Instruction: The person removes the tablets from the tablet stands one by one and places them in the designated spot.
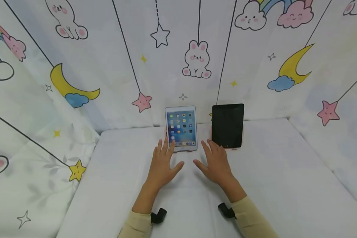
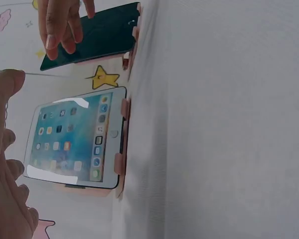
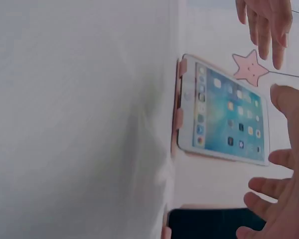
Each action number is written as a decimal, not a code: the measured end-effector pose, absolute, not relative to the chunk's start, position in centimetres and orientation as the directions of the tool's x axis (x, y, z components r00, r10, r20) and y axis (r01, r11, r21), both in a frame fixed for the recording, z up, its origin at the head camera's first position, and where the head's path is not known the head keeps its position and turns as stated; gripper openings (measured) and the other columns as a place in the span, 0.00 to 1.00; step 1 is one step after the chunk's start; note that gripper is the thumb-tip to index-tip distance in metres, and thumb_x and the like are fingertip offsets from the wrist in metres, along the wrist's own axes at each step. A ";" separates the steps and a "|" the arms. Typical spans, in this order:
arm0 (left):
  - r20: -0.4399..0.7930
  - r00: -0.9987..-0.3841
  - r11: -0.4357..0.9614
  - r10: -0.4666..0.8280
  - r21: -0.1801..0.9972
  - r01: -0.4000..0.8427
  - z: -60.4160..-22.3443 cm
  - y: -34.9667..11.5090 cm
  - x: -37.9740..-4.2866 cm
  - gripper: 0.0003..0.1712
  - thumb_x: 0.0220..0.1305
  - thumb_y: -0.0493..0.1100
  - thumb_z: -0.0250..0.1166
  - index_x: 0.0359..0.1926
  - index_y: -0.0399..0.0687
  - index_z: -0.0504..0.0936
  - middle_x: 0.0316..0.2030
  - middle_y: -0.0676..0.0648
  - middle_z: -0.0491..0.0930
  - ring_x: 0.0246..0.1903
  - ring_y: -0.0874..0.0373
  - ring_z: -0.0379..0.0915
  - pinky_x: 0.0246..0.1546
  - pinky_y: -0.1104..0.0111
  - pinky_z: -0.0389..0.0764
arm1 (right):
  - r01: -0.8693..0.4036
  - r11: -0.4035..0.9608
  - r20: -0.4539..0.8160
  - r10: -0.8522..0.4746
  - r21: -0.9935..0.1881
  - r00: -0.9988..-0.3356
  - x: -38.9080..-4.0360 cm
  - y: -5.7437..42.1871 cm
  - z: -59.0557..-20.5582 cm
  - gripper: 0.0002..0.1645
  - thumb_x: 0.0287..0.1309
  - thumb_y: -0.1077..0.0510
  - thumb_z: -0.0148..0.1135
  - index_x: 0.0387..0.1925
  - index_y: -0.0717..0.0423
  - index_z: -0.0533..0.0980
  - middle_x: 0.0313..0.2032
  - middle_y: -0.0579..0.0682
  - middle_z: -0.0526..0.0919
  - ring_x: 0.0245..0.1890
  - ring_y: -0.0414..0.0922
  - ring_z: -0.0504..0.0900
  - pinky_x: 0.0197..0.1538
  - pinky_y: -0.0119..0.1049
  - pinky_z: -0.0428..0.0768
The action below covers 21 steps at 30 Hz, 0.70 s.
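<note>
A white tablet [image 1: 181,124] with rows of app icons on its screen leans on a pink stand [image 2: 119,164]. To its right, a black tablet [image 1: 227,122] with a dark screen is propped up on another pink stand [image 2: 127,60]. My left hand [image 1: 161,167] is held in front of the white tablet's lower left, fingers spread and thumb out. In front of the black tablet's lower left is my right hand [image 1: 218,165], its fingers also spread. Neither hand holds anything. Both wrist views show the fingers extended; whether any fingertip touches a tablet I cannot tell.
White cloth covers the table [image 1: 193,198]. Behind the tablets rises a white backdrop [image 1: 178,86] printed with stars, moons and rabbits, and it also runs along both sides. Black wrist cameras [image 1: 159,216] sit at both sleeves.
</note>
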State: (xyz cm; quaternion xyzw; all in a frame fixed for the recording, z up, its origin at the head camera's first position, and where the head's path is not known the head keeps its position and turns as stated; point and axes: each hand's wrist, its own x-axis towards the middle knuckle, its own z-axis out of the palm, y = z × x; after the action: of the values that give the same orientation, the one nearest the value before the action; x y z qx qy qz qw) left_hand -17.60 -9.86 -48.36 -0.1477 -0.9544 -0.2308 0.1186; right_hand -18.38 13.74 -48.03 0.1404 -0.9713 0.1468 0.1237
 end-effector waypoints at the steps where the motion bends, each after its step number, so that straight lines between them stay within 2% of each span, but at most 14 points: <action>1: 0.310 -0.924 0.833 0.223 0.433 0.346 -48.1 -10.0 -17.7 0.51 0.67 0.66 0.60 0.82 0.53 0.51 0.81 0.40 0.49 0.82 0.40 0.38 0.78 0.40 0.48 | -0.328 0.899 0.307 -0.237 -0.290 -0.922 -18.5 13.6 -47.8 0.50 0.62 0.34 0.63 0.76 0.55 0.61 0.73 0.62 0.67 0.73 0.60 0.65 0.73 0.65 0.65; 6: 0.344 -0.920 0.715 0.187 0.595 0.367 -47.2 -10.4 -18.9 0.54 0.63 0.60 0.66 0.82 0.49 0.50 0.79 0.41 0.57 0.78 0.40 0.52 0.76 0.41 0.58 | -0.364 0.764 0.393 -0.158 -0.532 -0.906 -19.8 12.9 -46.8 0.37 0.65 0.49 0.66 0.71 0.58 0.68 0.65 0.59 0.76 0.66 0.58 0.73 0.70 0.60 0.72; 11: 0.334 -0.936 0.552 0.113 0.762 0.338 -47.2 -10.7 -20.5 0.56 0.60 0.48 0.72 0.82 0.54 0.50 0.72 0.39 0.65 0.67 0.41 0.67 0.68 0.44 0.72 | -0.311 0.622 0.374 -0.032 -0.718 -0.927 -22.2 12.1 -46.2 0.29 0.65 0.58 0.65 0.66 0.57 0.72 0.58 0.57 0.81 0.60 0.54 0.79 0.65 0.55 0.78; 15: 0.317 -0.947 0.435 0.056 0.846 0.309 -47.1 -10.9 -22.1 0.54 0.59 0.40 0.73 0.81 0.55 0.53 0.65 0.37 0.68 0.60 0.42 0.71 0.64 0.48 0.76 | -0.264 0.510 0.334 0.050 -0.819 -0.941 -24.0 11.2 -46.2 0.27 0.64 0.61 0.66 0.64 0.57 0.73 0.53 0.57 0.82 0.55 0.53 0.81 0.62 0.52 0.81; 21: 0.245 -0.969 0.339 0.007 0.912 0.233 -47.5 -11.3 -23.7 0.51 0.60 0.37 0.72 0.80 0.55 0.55 0.61 0.38 0.69 0.55 0.44 0.71 0.60 0.50 0.78 | -0.198 0.392 0.266 0.128 -0.898 -0.955 -25.7 9.9 -47.0 0.26 0.64 0.62 0.66 0.63 0.58 0.73 0.49 0.56 0.81 0.51 0.52 0.81 0.59 0.50 0.81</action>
State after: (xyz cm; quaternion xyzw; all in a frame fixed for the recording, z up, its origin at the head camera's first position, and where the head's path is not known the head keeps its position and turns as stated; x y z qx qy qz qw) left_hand -23.74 -11.34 -47.46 -0.0739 -0.8121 -0.5703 0.0992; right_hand -25.68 9.90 -46.96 0.0212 -0.8210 0.5510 0.1481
